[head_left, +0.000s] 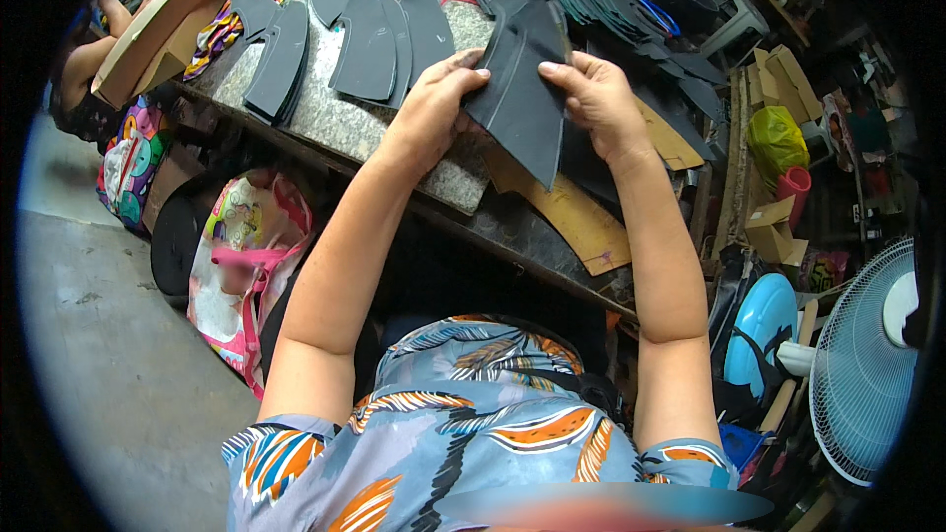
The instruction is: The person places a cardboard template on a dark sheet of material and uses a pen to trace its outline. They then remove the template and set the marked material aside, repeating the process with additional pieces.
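A dark, pointed cut panel (517, 89) of leather-like sheet, with pale lines marked along it, is held up over the table edge between both hands. My left hand (439, 103) grips its left edge, thumb on top and fingers underneath. On the opposite edge, my right hand (599, 103) pinches it between thumb and curled fingers. Below the panel lies a tan curved template (581, 222). To the left, curved dark panels (367, 54) lie in small stacks, with another stack (276, 69) beside them. Overlapping dark pieces (601, 5) are spread beyond my right hand.
The worktable has a speckled stone slab (320, 89) on it. A cardboard box (163, 34) stands at the far left, near another person's arm (89, 64). Colourful bags (241, 266) sit by the table's left side. A fan (867, 360) and a blue round stool (761, 330) are at right.
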A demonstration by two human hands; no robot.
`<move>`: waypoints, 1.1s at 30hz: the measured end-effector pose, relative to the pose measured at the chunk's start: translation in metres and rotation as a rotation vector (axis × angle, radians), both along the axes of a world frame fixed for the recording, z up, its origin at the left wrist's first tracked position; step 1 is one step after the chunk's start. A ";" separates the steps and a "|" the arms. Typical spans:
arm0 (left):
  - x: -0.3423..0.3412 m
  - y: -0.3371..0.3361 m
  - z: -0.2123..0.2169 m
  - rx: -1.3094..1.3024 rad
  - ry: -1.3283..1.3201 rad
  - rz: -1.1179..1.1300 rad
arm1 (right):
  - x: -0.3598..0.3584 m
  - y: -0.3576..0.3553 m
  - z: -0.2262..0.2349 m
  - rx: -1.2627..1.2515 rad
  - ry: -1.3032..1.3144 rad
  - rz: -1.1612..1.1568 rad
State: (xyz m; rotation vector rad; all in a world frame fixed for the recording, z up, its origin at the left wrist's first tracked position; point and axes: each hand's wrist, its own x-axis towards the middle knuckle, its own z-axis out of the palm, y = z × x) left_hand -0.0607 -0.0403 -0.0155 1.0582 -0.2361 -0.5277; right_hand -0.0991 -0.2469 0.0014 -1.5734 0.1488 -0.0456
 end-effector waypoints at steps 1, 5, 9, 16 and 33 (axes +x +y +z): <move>-0.001 0.002 0.001 -0.003 -0.001 -0.028 | 0.000 -0.002 0.001 0.047 0.022 0.005; -0.001 0.003 0.000 -0.034 -0.041 -0.087 | -0.003 -0.008 0.004 0.139 0.027 0.019; 0.001 0.001 0.000 -0.044 -0.114 -0.092 | -0.002 -0.009 0.002 0.141 0.007 0.031; 0.001 0.008 -0.003 -0.106 -0.141 -0.113 | 0.004 -0.013 -0.005 0.255 0.011 0.101; -0.003 0.011 0.001 -0.213 -0.003 -0.167 | 0.004 -0.009 -0.011 0.129 0.018 0.039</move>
